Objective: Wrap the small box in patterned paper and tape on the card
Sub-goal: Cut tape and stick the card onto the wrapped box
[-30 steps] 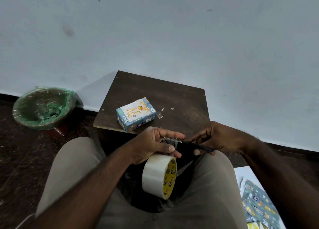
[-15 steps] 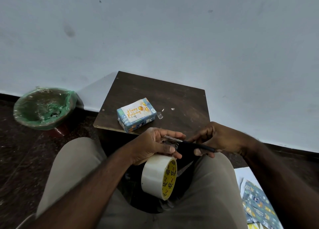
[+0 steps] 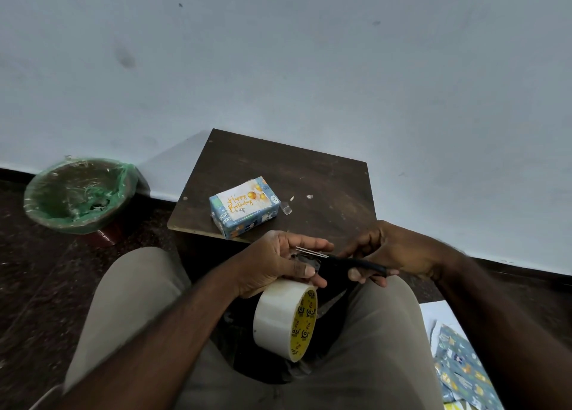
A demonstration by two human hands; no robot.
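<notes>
The small box, wrapped in blue patterned paper, rests near the front left edge of a dark wooden board. A white "Happy Birthday" card lies on its top. Over my lap, my left hand pinches a strip of clear tape pulled from the tape roll, which hangs below it. My right hand grips black-handled scissors, whose blades meet the strip by my left fingers.
A bin lined with a green bag stands on the floor at left against the wall. Spare patterned paper lies at the lower right. Small tape scraps sit on the board beside the box.
The scissor blades have closed a little on the tape strip. Both hands stay in nearly the same place.
</notes>
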